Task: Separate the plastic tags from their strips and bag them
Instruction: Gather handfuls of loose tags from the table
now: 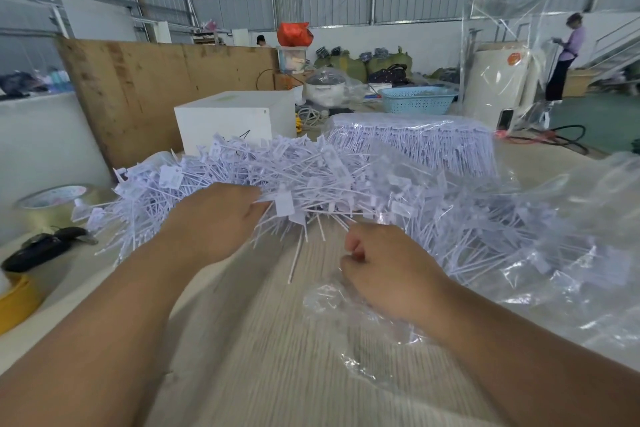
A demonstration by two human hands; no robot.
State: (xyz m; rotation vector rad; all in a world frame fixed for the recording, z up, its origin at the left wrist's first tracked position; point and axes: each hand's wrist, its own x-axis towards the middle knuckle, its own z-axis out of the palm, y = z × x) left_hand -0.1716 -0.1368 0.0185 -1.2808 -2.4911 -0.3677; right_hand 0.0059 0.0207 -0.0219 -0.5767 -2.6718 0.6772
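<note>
Loose pile of white plastic tags (277, 177) lies across the wooden table (263, 340), just ahead of both hands, stems pointing mostly toward me. Left hand (214, 218) is nearer, fingers buried in the pile's front edge, curled round a bunch w/ tags fanning out below it. Right hand (384, 263) sits just right of that bunch, fingers curled; looks like it pinches clear bag film, can't tell for sure. Clear plastic bag (363, 319) is under the right wrist, so I judge the bunch goes right and down. Bagged unseparated strips (415, 142) behind, tape roll (52, 201) and scissors (45, 246) far left, nothing blocking.
</note>
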